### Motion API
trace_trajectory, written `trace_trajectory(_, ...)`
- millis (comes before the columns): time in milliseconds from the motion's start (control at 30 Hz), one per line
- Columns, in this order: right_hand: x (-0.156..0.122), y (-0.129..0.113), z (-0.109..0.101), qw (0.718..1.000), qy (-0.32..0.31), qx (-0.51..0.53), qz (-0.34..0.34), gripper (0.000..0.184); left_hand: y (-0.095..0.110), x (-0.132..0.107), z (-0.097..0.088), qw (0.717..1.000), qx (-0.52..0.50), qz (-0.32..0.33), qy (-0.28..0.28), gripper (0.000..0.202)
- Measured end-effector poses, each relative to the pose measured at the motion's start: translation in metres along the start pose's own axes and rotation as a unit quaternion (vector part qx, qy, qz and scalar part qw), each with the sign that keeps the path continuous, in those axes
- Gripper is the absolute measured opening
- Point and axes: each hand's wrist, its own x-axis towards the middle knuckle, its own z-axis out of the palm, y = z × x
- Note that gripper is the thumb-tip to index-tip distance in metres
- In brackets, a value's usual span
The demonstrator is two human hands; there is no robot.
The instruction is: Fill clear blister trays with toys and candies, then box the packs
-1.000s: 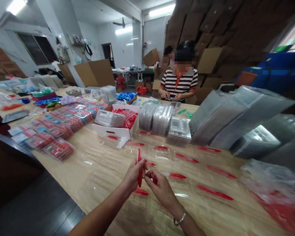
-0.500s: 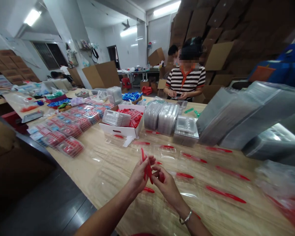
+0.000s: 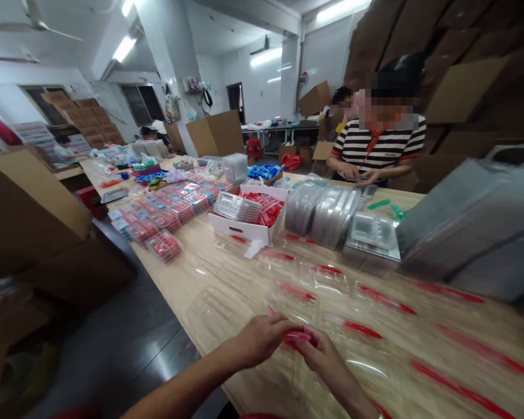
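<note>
Our left hand (image 3: 262, 339) and right hand (image 3: 323, 353) are close together, both pinching a shiny red piece (image 3: 297, 336). We hold it over the bench (image 3: 187, 279). More red pieces (image 3: 363, 330) lie in clear trays (image 3: 329, 284) near it, and a white box (image 3: 254, 234) stands farther back.

No legible text, brand or number found in view. Small dark mark on chest of striped shirt (image 3: 397, 139): too small to read. Printed cards in stacked blister packs (image 3: 165, 245) on counter (image 3: 192, 273): red and blue areas, lettering unresolvable.
</note>
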Motion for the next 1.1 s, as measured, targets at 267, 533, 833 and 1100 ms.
trace_trajectory(267,-0.005,0.012,-0.017,0.988,0.088,-0.122,0.014,0.048,-0.075,0.05,-0.101,0.912,0.336,-0.226,0.07,0.027)
trace_trajectory(533,-0.014,0.022,-0.025,0.99,0.069,-0.118,0.028,0.04,-0.103,0.068,-0.125,0.934,0.265,-0.228,0.076,0.023)
trace_trajectory(833,-0.006,0.002,-0.007,0.986,0.067,-0.154,0.004,0.04,-0.038,0.048,-0.036,0.928,-0.286,-0.205,0.117,0.041)
trace_trajectory(1100,0.004,-0.019,0.016,0.98,0.088,-0.166,-0.065,0.035,0.017,0.041,0.029,0.751,-0.627,-0.162,0.13,0.041)
